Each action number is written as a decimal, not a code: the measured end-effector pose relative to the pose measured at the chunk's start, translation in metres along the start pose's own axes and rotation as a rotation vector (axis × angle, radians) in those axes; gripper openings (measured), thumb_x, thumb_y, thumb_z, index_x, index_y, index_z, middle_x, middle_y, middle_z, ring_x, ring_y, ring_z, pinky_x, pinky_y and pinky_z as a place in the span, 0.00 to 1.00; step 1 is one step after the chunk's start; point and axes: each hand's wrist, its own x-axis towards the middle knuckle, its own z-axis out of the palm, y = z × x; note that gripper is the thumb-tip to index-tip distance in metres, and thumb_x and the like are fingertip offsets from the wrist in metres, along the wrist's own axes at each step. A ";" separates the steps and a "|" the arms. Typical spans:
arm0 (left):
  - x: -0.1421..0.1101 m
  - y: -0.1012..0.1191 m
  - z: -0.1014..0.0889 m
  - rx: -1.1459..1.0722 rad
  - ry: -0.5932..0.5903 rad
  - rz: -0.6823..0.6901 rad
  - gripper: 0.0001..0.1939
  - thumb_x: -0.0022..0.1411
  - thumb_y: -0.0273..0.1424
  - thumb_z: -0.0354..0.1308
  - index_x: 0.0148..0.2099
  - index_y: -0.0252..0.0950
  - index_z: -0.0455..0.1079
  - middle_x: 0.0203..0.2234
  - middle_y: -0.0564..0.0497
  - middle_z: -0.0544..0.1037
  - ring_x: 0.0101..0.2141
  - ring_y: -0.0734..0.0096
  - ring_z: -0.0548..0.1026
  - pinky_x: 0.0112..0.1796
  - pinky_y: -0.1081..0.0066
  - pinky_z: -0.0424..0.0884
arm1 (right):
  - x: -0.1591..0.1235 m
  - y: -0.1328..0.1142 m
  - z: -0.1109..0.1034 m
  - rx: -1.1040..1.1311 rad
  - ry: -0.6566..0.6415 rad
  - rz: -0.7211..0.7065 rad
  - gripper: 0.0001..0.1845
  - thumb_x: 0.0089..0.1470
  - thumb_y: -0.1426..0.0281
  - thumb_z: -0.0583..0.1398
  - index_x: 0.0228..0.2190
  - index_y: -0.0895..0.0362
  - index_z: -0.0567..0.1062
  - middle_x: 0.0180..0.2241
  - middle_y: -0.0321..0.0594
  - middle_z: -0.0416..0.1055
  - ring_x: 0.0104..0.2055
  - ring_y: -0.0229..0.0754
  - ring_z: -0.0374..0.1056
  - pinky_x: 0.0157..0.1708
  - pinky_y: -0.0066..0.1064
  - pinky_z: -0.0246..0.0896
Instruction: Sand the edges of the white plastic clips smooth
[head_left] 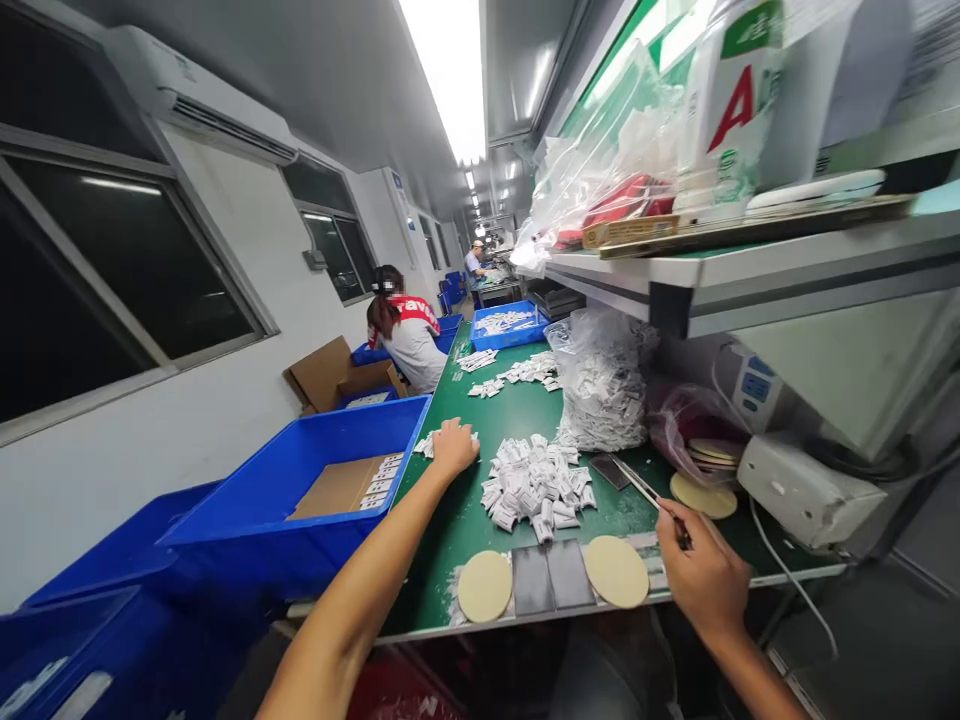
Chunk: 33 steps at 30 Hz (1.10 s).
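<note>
Our left hand (455, 447) rests over a small cluster of white pieces (427, 445) at the bench's (450, 510) left edge, fingers bent downward; we cannot tell whether they pinch any piece. At right, the fingers of our right hand (705, 572) are closed around a slim metal tool (637, 480), its far end by a dark plate (611, 471) lying on the green surface. Between our hands sits a larger heap of white pieces (536, 485), just beside a bulging clear bag (604, 385) of more. Two pale discs (484, 587) flank a pair of dark rectangles (551, 577) along the near edge (a neat row, we note), while a person in a red-and-white top (412, 335) leans over beyond the blue bin (300, 480).
</note>
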 end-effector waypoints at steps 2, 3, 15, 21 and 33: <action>0.008 0.006 0.009 0.032 -0.011 -0.038 0.20 0.67 0.38 0.59 0.58 0.35 0.67 0.55 0.43 0.72 0.51 0.58 0.74 0.49 0.52 0.73 | -0.002 0.002 0.002 -0.027 0.019 -0.025 0.14 0.63 0.65 0.56 0.41 0.57 0.80 0.34 0.42 0.80 0.32 0.42 0.74 0.35 0.30 0.63; 0.010 0.008 0.013 0.038 -0.015 -0.055 0.20 0.67 0.38 0.59 0.58 0.35 0.67 0.54 0.43 0.72 0.50 0.58 0.74 0.49 0.52 0.73 | -0.003 0.002 0.003 -0.038 0.030 -0.034 0.14 0.63 0.65 0.56 0.41 0.57 0.79 0.34 0.41 0.81 0.31 0.42 0.74 0.34 0.30 0.63; 0.036 -0.026 -0.006 -0.231 0.005 -0.221 0.20 0.67 0.38 0.59 0.57 0.35 0.68 0.52 0.45 0.73 0.48 0.59 0.75 0.46 0.55 0.75 | -0.006 0.001 0.007 -0.046 0.108 -0.046 0.10 0.62 0.68 0.58 0.39 0.58 0.79 0.33 0.41 0.81 0.30 0.43 0.76 0.33 0.31 0.64; 0.015 -0.011 0.004 -0.308 -0.087 -0.201 0.19 0.67 0.38 0.58 0.56 0.35 0.68 0.51 0.44 0.74 0.47 0.61 0.76 0.46 0.56 0.75 | -0.009 0.001 0.012 -0.041 0.093 -0.023 0.09 0.64 0.67 0.59 0.41 0.58 0.77 0.33 0.39 0.78 0.30 0.38 0.73 0.33 0.32 0.68; -0.027 0.034 -0.020 -0.321 -0.019 -0.315 0.19 0.67 0.38 0.59 0.56 0.35 0.69 0.51 0.45 0.74 0.48 0.59 0.75 0.47 0.55 0.75 | -0.004 -0.009 0.020 -0.140 -0.111 0.122 0.16 0.64 0.62 0.60 0.50 0.56 0.72 0.50 0.44 0.72 0.45 0.43 0.72 0.44 0.41 0.72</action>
